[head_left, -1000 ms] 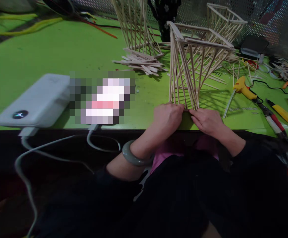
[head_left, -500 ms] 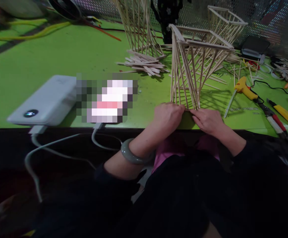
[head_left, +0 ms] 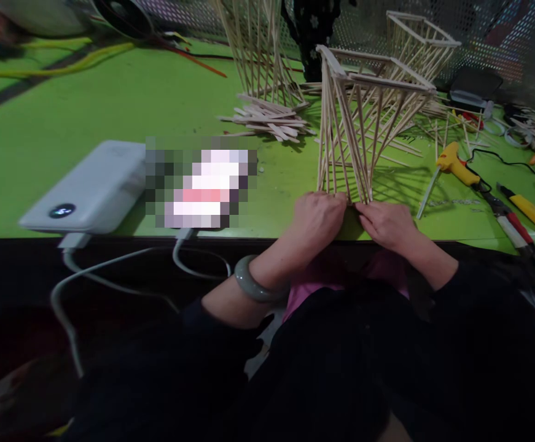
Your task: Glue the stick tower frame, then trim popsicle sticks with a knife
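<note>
Right at the table's near edge, just right of centre frame, the left hand (head_left: 319, 216) and the right hand (head_left: 386, 222) pinch the bottom of a skewer-stick lattice frame (head_left: 363, 116), fingers closed on the narrow foot where the thin sticks converge. It stands upright on the green table (head_left: 87, 110), flaring to a square rim of flat sticks above. It looks very light, stiff but brittle, with glued joints that could snap under a squeeze; the bundled base or the flat rim seem the safest places to hold it. Three such frames show: this one, a second (head_left: 421, 43) behind it at upper right, and a third (head_left: 258, 49) at top centre. One pile of flat sticks (head_left: 267, 120) lies before that third. One yellow glue gun (head_left: 454, 162) and one yellow-handled tool (head_left: 527, 209) lie at right; one white power bank (head_left: 92, 187) sits at left, cables hanging.
</note>
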Action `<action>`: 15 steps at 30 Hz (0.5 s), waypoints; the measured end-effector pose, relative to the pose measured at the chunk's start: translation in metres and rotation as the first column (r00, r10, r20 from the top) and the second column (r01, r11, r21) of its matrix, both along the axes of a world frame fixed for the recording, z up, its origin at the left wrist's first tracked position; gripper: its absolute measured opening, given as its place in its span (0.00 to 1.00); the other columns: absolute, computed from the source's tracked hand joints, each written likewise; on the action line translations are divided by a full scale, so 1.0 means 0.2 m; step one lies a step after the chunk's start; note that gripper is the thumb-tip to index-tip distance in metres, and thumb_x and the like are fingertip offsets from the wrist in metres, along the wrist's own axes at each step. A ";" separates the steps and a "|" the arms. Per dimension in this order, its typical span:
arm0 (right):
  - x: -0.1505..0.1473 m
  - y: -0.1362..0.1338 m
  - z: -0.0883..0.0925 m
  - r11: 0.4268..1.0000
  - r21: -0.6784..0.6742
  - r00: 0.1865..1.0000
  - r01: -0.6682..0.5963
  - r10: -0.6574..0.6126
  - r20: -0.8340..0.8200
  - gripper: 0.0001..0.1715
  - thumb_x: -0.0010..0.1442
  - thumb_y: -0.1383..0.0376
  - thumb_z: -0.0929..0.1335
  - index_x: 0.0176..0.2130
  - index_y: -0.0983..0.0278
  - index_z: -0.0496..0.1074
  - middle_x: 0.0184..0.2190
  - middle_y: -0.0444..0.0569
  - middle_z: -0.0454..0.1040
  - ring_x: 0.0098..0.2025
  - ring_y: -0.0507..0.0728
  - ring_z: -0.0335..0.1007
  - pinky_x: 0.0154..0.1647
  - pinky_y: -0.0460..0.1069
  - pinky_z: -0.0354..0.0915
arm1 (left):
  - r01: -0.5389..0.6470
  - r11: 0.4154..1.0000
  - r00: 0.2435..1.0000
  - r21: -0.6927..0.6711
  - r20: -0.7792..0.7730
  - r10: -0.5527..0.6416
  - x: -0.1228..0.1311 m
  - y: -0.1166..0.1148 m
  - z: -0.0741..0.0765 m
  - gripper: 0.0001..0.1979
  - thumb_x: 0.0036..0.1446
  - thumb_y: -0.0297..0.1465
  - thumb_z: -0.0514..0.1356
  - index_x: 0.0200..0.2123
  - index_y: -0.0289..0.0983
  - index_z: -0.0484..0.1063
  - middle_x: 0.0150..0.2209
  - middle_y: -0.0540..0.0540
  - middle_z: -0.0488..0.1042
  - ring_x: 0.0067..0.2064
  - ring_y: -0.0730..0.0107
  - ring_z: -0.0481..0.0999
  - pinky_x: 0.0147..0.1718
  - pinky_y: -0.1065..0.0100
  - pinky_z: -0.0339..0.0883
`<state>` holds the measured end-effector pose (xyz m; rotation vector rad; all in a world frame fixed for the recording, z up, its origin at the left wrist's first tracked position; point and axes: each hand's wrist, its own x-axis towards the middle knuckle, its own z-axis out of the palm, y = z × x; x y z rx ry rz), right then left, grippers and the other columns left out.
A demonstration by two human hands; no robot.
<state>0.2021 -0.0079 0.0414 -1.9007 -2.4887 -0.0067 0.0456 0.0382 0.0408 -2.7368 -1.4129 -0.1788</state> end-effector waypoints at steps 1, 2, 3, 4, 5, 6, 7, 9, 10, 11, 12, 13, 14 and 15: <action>0.00 0.00 0.00 1.000 0.004 1.000 -0.002 0.002 -0.002 0.24 0.66 0.61 0.56 0.54 0.63 0.69 0.42 0.52 0.77 0.40 0.57 0.70 0.29 0.50 0.50 | -0.007 1.000 1.000 0.014 0.015 0.007 0.00 0.00 -0.01 0.14 0.60 0.26 0.46 0.37 0.33 0.71 0.30 0.36 0.77 0.34 0.54 0.78 0.27 0.65 0.62; 0.00 0.00 0.00 1.000 0.006 1.000 -0.005 0.005 -0.004 0.24 0.66 0.61 0.55 0.55 0.63 0.69 0.42 0.52 0.77 0.41 0.57 0.70 0.29 0.50 0.50 | -0.012 1.000 1.000 0.027 0.028 0.011 0.00 0.00 -0.02 0.14 0.60 0.26 0.46 0.37 0.33 0.71 0.29 0.36 0.77 0.34 0.55 0.78 0.27 0.65 0.61; 0.00 0.00 -0.01 1.000 0.007 1.000 -0.007 0.007 -0.005 0.24 0.66 0.61 0.55 0.55 0.63 0.69 0.42 0.52 0.77 0.41 0.57 0.70 0.29 0.50 0.50 | -0.014 0.999 0.999 0.038 0.036 0.013 -0.01 0.00 -0.03 0.14 0.60 0.26 0.46 0.37 0.33 0.72 0.29 0.37 0.77 0.34 0.55 0.77 0.27 0.65 0.61; 0.00 0.00 -0.01 1.000 0.006 1.000 -0.009 0.009 -0.007 0.24 0.66 0.61 0.55 0.55 0.63 0.69 0.43 0.52 0.77 0.41 0.57 0.70 0.30 0.50 0.51 | -0.013 0.999 0.999 0.047 0.041 0.011 -0.01 0.01 -0.04 0.14 0.60 0.26 0.46 0.36 0.33 0.72 0.29 0.37 0.76 0.33 0.56 0.77 0.26 0.65 0.60; 0.00 0.00 -0.01 1.000 0.002 1.000 -0.010 0.010 -0.008 0.24 0.66 0.62 0.55 0.55 0.63 0.69 0.43 0.52 0.77 0.42 0.57 0.70 0.30 0.50 0.51 | -0.010 0.999 0.999 0.052 0.044 0.008 -0.01 0.00 -0.04 0.14 0.61 0.26 0.47 0.36 0.33 0.72 0.29 0.37 0.76 0.33 0.56 0.77 0.26 0.65 0.60; 0.00 0.00 0.00 1.000 -0.002 1.000 -0.009 0.009 -0.009 0.24 0.66 0.62 0.55 0.55 0.63 0.68 0.44 0.52 0.77 0.42 0.57 0.70 0.30 0.50 0.52 | -0.006 0.999 0.999 0.054 0.044 0.004 -0.01 0.00 -0.04 0.14 0.61 0.27 0.47 0.36 0.33 0.72 0.28 0.38 0.76 0.33 0.57 0.77 0.26 0.66 0.60; 0.00 0.00 0.00 1.000 -0.008 1.000 -0.008 0.008 -0.010 0.24 0.66 0.62 0.55 0.55 0.63 0.68 0.44 0.52 0.77 0.42 0.57 0.70 0.31 0.50 0.52 | -0.004 0.998 0.999 0.056 0.044 0.002 -0.01 0.00 -0.04 0.14 0.61 0.27 0.47 0.36 0.33 0.72 0.28 0.38 0.76 0.32 0.58 0.77 0.26 0.66 0.60; 0.00 0.00 0.00 1.000 -0.017 1.000 -0.006 0.005 -0.009 0.24 0.66 0.62 0.55 0.55 0.63 0.68 0.44 0.52 0.77 0.42 0.57 0.70 0.31 0.50 0.53 | 0.001 0.998 0.999 0.057 0.041 -0.004 -0.01 0.00 -0.04 0.14 0.61 0.27 0.47 0.36 0.33 0.73 0.28 0.39 0.76 0.32 0.59 0.76 0.26 0.66 0.60; -0.01 0.00 0.00 1.000 -0.019 1.000 -0.003 0.003 -0.006 0.24 0.67 0.62 0.55 0.55 0.63 0.68 0.44 0.52 0.77 0.42 0.57 0.70 0.31 0.50 0.53 | 0.008 0.998 0.999 0.059 0.038 -0.010 -0.01 0.00 -0.04 0.14 0.61 0.27 0.47 0.36 0.34 0.73 0.28 0.39 0.76 0.32 0.59 0.76 0.26 0.66 0.60; -0.01 0.00 0.00 1.000 -0.020 1.000 0.001 -0.001 -0.001 0.24 0.67 0.62 0.55 0.55 0.63 0.69 0.44 0.51 0.77 0.42 0.57 0.71 0.30 0.50 0.53 | 0.016 0.998 0.999 0.063 0.035 -0.018 -0.02 0.00 -0.04 0.14 0.61 0.27 0.47 0.36 0.34 0.73 0.28 0.39 0.76 0.32 0.58 0.76 0.26 0.66 0.60; -0.01 0.00 0.00 1.000 -0.020 1.000 0.003 -0.003 0.004 0.24 0.67 0.61 0.55 0.55 0.62 0.69 0.44 0.51 0.77 0.42 0.57 0.71 0.30 0.50 0.52 | 0.024 0.998 0.999 0.064 0.027 -0.026 -0.02 0.00 -0.04 0.14 0.61 0.27 0.47 0.35 0.34 0.73 0.28 0.39 0.76 0.32 0.58 0.77 0.26 0.66 0.59; -0.01 0.00 0.00 1.000 -0.018 1.000 0.004 -0.004 0.009 0.24 0.67 0.61 0.55 0.55 0.62 0.69 0.44 0.50 0.77 0.42 0.57 0.71 0.30 0.50 0.52 | 0.035 0.997 0.999 0.065 0.020 -0.036 -0.03 0.00 -0.04 0.14 0.61 0.27 0.48 0.35 0.34 0.73 0.27 0.39 0.76 0.32 0.57 0.77 0.26 0.66 0.59; -0.01 0.00 0.00 1.000 -0.016 1.000 0.004 -0.004 0.013 0.24 0.67 0.60 0.55 0.55 0.61 0.69 0.44 0.50 0.77 0.41 0.57 0.71 0.29 0.50 0.51 | 0.046 0.997 0.999 0.065 0.014 -0.047 -0.04 0.00 -0.04 0.14 0.61 0.27 0.48 0.35 0.34 0.74 0.27 0.39 0.76 0.32 0.57 0.76 0.27 0.66 0.59; -0.01 0.00 0.00 1.000 -0.014 1.000 0.003 -0.003 0.017 0.24 0.67 0.60 0.54 0.55 0.60 0.68 0.44 0.50 0.77 0.41 0.56 0.71 0.29 0.50 0.51 | 0.055 0.996 0.998 0.064 0.011 -0.056 -0.05 -0.01 -0.04 0.13 0.61 0.28 0.49 0.35 0.35 0.74 0.27 0.40 0.76 0.32 0.57 0.76 0.27 0.66 0.59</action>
